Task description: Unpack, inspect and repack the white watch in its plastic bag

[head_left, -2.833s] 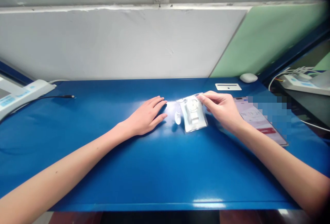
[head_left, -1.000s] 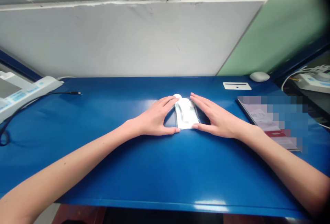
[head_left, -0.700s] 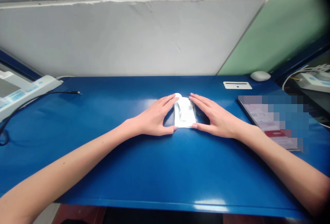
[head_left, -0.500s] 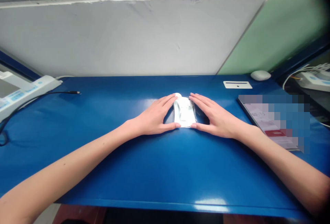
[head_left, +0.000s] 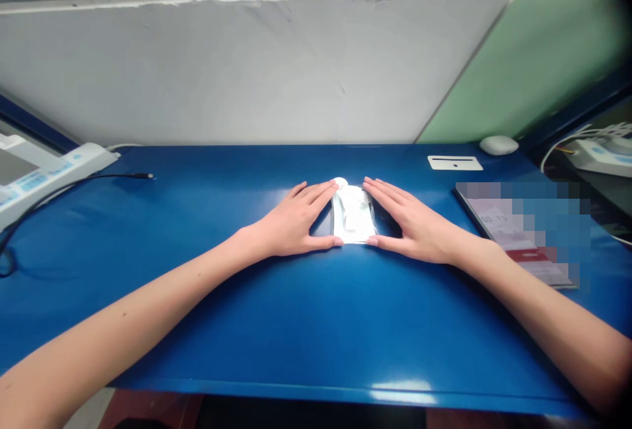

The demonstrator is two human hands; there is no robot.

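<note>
A small clear plastic packet [head_left: 353,217] with a white part inside lies on the blue table [head_left: 276,324] in the middle. My left hand [head_left: 293,225] rests flat on the table at the packet's left edge, fingers stretched out, thumb touching its near corner. My right hand [head_left: 412,225] lies flat at the packet's right edge, fingers stretched, thumb at the near right corner. A small white round piece [head_left: 340,183] shows just past my left fingertips, at the packet's far end.
A phone or tablet [head_left: 513,231] lies at the right, partly blurred. A white card [head_left: 455,163] and a white oval object [head_left: 498,145] sit at the back right. A white device [head_left: 44,176] and a black cable [head_left: 99,182] are at the left. A grey wall stands behind.
Earlier my right hand held the packet lifted at one corner while my left lay apart. Now the packet lies flat between both hands, which have barely moved in the last second.
</note>
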